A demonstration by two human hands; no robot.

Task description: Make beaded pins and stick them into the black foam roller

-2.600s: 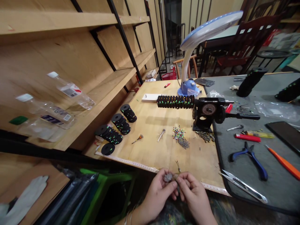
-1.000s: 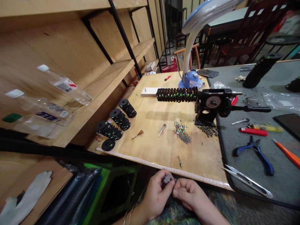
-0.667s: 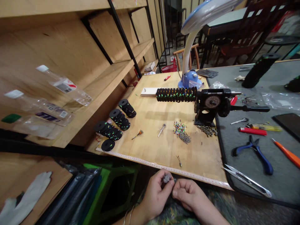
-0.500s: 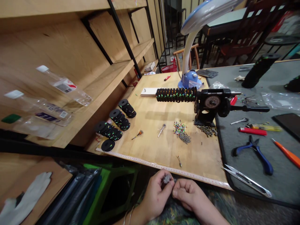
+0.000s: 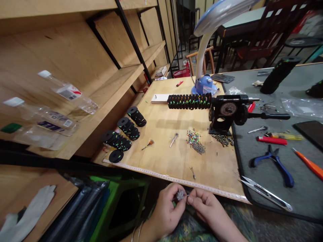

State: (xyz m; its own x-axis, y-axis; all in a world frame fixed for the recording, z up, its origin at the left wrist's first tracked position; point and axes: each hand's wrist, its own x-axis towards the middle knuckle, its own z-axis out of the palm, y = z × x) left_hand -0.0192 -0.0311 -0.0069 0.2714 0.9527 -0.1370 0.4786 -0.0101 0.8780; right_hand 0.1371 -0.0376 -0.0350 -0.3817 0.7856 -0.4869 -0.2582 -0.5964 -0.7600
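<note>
At the front edge of the table, my left hand is closed around a small grey spiky bundle, whose tips show between thumb and forefinger. My right hand is beside it, thumb and forefinger pinched on something thin and pale that runs toward the left hand; its kind is too small to tell. Just beyond the hands lies a small metal piece with thin wire ends. Farther off are a heap of coloured beads and a pile of small grey pieces.
A black hand-cranked winder carries a ridged black roll. Black spools line the left side. On the grey mat lie blue pliers, tweezers and an orange tool. A lamp stands behind; a measuring tape edges the table.
My right hand has shifted slightly, its thumb and forefinger now pinching more visibly at the thin piece. The grey bundle shows a little more in my left hand. Objects on the table have not moved.
</note>
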